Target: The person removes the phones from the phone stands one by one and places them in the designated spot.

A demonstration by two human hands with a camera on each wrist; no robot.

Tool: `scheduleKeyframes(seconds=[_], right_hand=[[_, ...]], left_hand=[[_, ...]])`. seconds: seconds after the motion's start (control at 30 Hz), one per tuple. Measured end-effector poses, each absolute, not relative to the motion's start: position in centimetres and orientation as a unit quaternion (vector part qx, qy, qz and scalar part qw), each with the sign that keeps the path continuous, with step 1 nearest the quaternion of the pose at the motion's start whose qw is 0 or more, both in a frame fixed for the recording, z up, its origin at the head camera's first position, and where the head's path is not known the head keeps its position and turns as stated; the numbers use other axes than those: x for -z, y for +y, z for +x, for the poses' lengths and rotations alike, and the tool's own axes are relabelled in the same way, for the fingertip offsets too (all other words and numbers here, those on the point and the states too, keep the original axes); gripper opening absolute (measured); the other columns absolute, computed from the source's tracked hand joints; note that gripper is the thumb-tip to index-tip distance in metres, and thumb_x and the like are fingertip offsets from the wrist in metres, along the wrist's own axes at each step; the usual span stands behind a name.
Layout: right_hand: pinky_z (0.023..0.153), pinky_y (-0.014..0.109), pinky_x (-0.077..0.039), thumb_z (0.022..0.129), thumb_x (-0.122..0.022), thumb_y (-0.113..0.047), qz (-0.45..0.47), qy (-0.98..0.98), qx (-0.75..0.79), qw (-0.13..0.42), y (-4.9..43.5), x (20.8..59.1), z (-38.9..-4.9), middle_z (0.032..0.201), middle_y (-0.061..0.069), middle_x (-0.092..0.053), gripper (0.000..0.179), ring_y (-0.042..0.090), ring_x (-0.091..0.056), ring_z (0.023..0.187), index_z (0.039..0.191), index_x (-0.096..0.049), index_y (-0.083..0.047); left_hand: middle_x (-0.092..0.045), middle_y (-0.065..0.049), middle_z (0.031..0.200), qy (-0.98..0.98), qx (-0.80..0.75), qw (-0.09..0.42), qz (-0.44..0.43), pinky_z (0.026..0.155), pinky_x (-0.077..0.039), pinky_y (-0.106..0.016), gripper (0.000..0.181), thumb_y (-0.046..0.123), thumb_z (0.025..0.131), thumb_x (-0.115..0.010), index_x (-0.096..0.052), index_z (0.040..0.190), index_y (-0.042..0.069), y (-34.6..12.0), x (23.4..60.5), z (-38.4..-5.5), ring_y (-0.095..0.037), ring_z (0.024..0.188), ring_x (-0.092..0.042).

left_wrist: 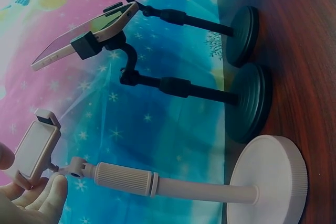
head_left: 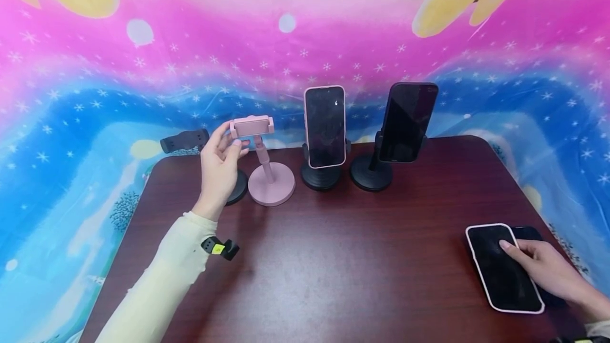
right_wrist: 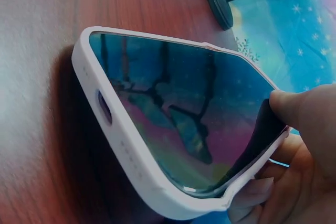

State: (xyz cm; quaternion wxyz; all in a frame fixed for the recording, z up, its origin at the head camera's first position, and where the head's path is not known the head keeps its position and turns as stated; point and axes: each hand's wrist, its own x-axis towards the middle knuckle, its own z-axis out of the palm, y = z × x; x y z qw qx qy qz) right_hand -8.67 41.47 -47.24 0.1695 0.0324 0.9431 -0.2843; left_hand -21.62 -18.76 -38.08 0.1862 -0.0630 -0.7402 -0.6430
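Note:
My left hand [head_left: 220, 160] holds the clamp [head_left: 252, 126] of a pink phone stand [head_left: 271, 187] by its left end. In the left wrist view, the fingers [left_wrist: 52, 198] curl at the lower corner of that clamp, which carries no phone. At the right side of the table, my right hand [head_left: 548, 266] grips a phone in a pale case [head_left: 505, 274], thumb on the screen's edge. Its screen faces up, and in the right wrist view the case's near end [right_wrist: 142, 166] tilts over the wood. A second dark phone [head_left: 528, 233] lies partly hidden beneath it.
Two black stands [head_left: 321, 178] [head_left: 371, 176] at the back hold a pink-edged phone [head_left: 325, 126] and a black phone [head_left: 410, 120]. Another black stand [head_left: 186, 141] is partly behind my left hand. A patterned cloth [head_left: 305, 52] hangs behind the brown table [head_left: 333, 258].

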Motion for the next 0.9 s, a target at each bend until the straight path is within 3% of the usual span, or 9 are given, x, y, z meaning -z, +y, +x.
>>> scheduleKeyframes(seconds=[0.07,0.3,0.9], right_hand=[[0.051,0.023,-0.043,0.111,-0.038,-0.037,0.034,0.950,0.268,0.158,41.6,47.4,-8.7,0.059,-0.002,-0.063,0.051,0.010,-0.058,0.049,0.083,-0.066,-0.006],[0.053,0.026,-0.051,0.112,-0.033,-0.037,0.041,0.942,0.279,0.181,42.4,47.6,-9.1,0.065,0.001,-0.070,0.054,0.013,-0.066,0.053,0.090,-0.068,-0.002],[0.047,0.028,-0.049,0.112,-0.033,-0.037,0.034,0.951,0.248,0.181,42.9,48.3,-9.8,0.061,-0.002,-0.060,0.052,0.012,-0.058,0.048,0.084,-0.063,-0.006]], left_hand=[[-0.058,-0.014,0.144,-0.740,0.644,0.185,-0.062,0.090,-0.058,-0.018,0.047,0.005,0.105,-0.047,-0.042,0.152,0.006,-18.8,38.1,-21.6,-0.029,0.114,-0.067],[-0.058,-0.014,0.145,-0.741,0.645,0.178,-0.057,0.090,-0.058,-0.018,0.047,0.007,0.106,-0.047,-0.041,0.153,0.006,-18.8,38.1,-21.5,-0.028,0.113,-0.068],[-0.057,-0.015,0.146,-0.741,0.648,0.170,-0.046,0.090,-0.058,-0.019,0.047,0.009,0.106,-0.047,-0.041,0.153,0.008,-18.9,38.0,-21.5,-0.029,0.113,-0.069]])
